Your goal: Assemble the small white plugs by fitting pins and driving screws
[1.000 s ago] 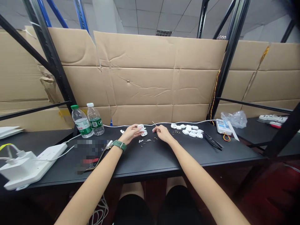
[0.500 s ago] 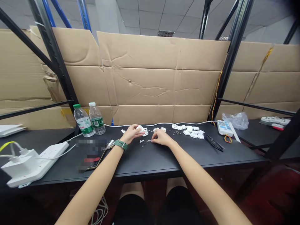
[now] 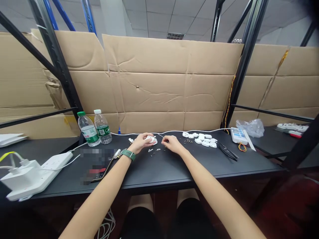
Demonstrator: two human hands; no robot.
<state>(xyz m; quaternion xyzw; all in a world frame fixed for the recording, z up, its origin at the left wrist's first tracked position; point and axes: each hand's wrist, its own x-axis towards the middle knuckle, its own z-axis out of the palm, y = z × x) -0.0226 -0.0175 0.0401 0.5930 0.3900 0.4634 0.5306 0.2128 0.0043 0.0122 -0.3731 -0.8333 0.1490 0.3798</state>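
My left hand (image 3: 141, 143), with a green watch band at the wrist, is closed round a small white plastic casing (image 3: 151, 139). My right hand (image 3: 171, 144) is to the right of it, fingers pinched together. A thin, light rod (image 3: 160, 135) sticks out of its fingertips toward the casing, without visibly touching it; its kind is too small to make out. Tiny metal and white pieces (image 3: 158, 150) lie on the black table just in front of and between the hands. Other white parts behind my right hand are mostly hidden.
To the right are several white casings (image 3: 205, 143), small brass-coloured screws (image 3: 188, 141), black tweezers-like tool (image 3: 227, 153) and a white meter-like box (image 3: 239, 136). Two water bottles (image 3: 103, 130) and a white power strip (image 3: 50, 167) stand left. Cardboard (image 3: 149, 93) walls off the back.
My right hand has lifted slightly off the small pieces on the table, and its fingers have drawn together. My left hand has tightened round the white casing, which has turned a little.
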